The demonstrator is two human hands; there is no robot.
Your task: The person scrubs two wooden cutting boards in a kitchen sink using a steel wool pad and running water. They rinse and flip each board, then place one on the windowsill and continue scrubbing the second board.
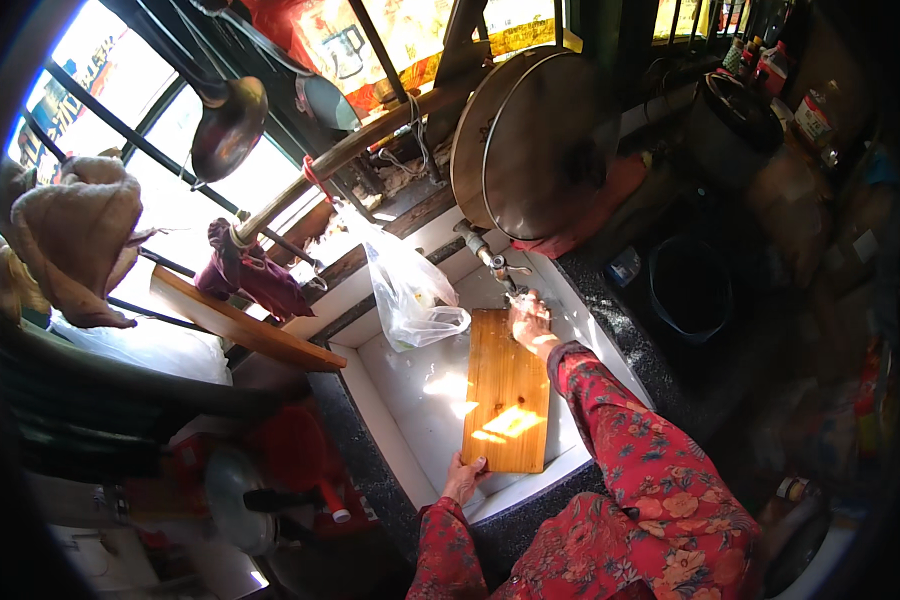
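A wooden board (506, 382) lies lengthwise within the white sink (405, 390), a patch of sunlight on its near part. My left hand (465, 478) grips its near left corner, with the thumb on top. At the far end, my right hand (530, 319) is over the board's upper right corner, just under the metal tap (499, 264). Glare around the right fingers hides their exact shape and whether they hold anything. Both sleeves are red with a floral print.
A clear plastic bag (405, 285) hangs over the sink's left side. Large round lids (547, 142) stand behind the tap. A ladle (229, 131), a dark red cloth (247, 274) and another wooden board (240, 319) are at the left. Dark speckled counter (630, 337) borders the sink.
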